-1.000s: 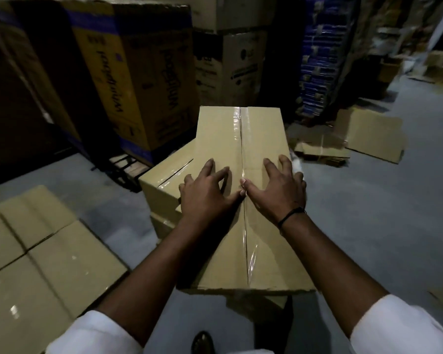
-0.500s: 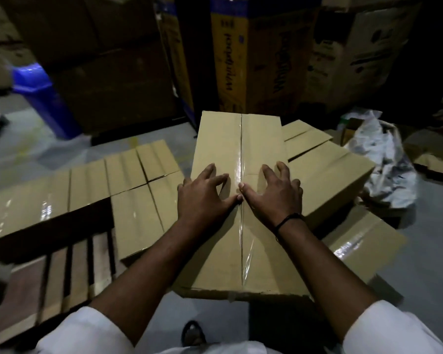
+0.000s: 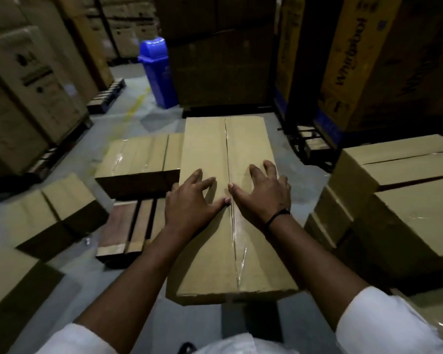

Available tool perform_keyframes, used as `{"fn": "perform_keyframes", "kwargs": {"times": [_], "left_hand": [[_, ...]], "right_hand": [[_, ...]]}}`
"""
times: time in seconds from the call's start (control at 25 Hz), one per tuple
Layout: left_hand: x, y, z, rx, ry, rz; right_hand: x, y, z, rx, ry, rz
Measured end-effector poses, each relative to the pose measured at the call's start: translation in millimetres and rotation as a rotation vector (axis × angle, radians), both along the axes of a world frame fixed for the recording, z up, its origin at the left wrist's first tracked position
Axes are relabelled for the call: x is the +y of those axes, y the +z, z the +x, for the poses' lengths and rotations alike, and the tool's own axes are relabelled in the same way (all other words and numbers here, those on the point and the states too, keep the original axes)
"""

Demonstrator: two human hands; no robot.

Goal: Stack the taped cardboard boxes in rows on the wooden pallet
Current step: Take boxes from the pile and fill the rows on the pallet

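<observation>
A long taped cardboard box (image 3: 207, 149) fills the middle of the head view, its clear tape seam running away from me. My left hand (image 3: 189, 200) and my right hand (image 3: 262, 195) lie side by side on its top with fingers spread, thumbs nearly meeting at the seam. The wooden pallet (image 3: 128, 226) sits on the floor just left of this box, its bare slats showing. One taped box (image 3: 138, 162) lies across the pallet's far end, beside the box under my hands.
More taped boxes (image 3: 54, 213) lie on the floor at left, and a stack of them (image 3: 399, 190) stands at right. Tall appliance cartons (image 3: 356, 60) line the back and left. A blue bin (image 3: 159, 72) stands behind, beside a grey floor aisle.
My view has swung left with the box: the pallet and its box now sit directly left of it, the stack lies at right. Both hands kept their place on top.
</observation>
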State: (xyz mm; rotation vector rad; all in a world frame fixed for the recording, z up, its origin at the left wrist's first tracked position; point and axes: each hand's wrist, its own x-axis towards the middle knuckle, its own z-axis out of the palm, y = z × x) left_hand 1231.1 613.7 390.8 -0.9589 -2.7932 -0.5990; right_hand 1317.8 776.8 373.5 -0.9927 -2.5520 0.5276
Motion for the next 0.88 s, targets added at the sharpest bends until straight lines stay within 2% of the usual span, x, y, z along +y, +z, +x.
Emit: {"fn": "perform_keyframes", "kwargs": {"times": [0.2, 0.44, 0.64, 0.88], "left_hand": [[-95, -11, -88, -0.002, 0.092, -0.042], [-171, -26, -162, -0.048, 0.134, -0.016], [-187, -44, -216, -0.110, 0.178, -0.038], [-159, -81, -301, -0.172, 0.163, -0.090]], "right_hand": [[-86, -15, -104, -0.019, 0.119, -0.050], [-160, -33, -189, -0.068, 0.195, -0.100], [-175, -58, -254, -0.115, 0.254, -0.130], [-147, -105, -335, -0.168, 0.248, -0.196]]}}
